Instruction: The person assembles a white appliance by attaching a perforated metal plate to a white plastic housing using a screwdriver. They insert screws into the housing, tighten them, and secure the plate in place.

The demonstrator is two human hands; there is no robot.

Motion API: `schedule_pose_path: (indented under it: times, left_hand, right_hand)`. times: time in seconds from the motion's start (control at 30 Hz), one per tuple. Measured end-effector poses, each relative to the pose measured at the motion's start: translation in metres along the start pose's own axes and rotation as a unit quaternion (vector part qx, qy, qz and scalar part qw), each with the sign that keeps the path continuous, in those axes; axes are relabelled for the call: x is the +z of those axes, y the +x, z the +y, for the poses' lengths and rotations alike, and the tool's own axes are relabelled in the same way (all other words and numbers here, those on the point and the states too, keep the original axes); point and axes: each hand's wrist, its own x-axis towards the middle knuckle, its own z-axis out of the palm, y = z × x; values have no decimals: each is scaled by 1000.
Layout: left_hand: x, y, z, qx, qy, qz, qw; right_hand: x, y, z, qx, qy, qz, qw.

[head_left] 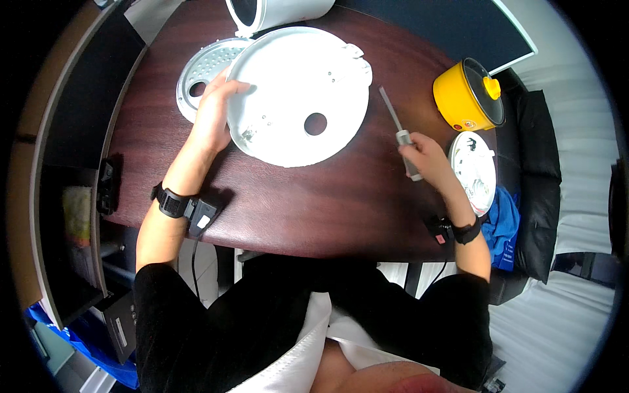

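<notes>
My left hand (215, 111) grips the left rim of a round white plastic cover (288, 85), thumb on its face and the other fingers hidden behind it. A dark round hole, small screw holes and a hinge-like tab at the upper right show on the cover, which is raised over the table. Over to the right, my right hand (428, 161) is closed around the grey handle of a screwdriver (391, 110). Its shaft points up and to the left, its tip apart from the cover. Behind my left hand lies a pale, dimpled disc (208, 64) with a hole.
A white cylindrical housing (295, 8) lies at the far edge of the dark reddish table (314, 216). On the right stand a yellow electric pot (458, 98) with a glass lid and a white round part (473, 171). Blue cloth (501, 219) hangs beside the table; a black-fronted shelf (78, 118) borders the left.
</notes>
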Motion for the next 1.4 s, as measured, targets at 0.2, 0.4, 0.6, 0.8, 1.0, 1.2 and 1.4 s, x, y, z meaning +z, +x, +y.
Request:
schedule_pose_path:
  times: [0.2, 0.4, 0.6, 0.8, 1.0, 1.2, 1.4]
  left_hand:
    - [8, -5, -4, 53, -21, 6, 998]
    - [11, -10, -3, 92, 14, -12, 996]
    - [9, -7, -7, 94, 23, -4, 995]
    - [10, -10, -4, 101, 42, -3, 994]
    - [9, -8, -5, 115, 41, -15, 992]
    - [10, -12, 6, 85, 16, -63, 994]
    - [14, -17, 7, 62, -10, -66, 996]
  right_hand:
    - [7, -31, -44, -1, 298, -35, 954]
    - [19, -19, -66, -15, 167, -62, 984]
    - [18, -13, -69, -1, 162, -44, 986]
    - [17, -16, -69, -10, 128, -16, 992]
    - [20, -15, -72, -40, 60, 19, 997]
    - [-7, -15, -88, -162, -204, 84, 962]
    - [-23, -5, -126, -121, -320, 23, 939]
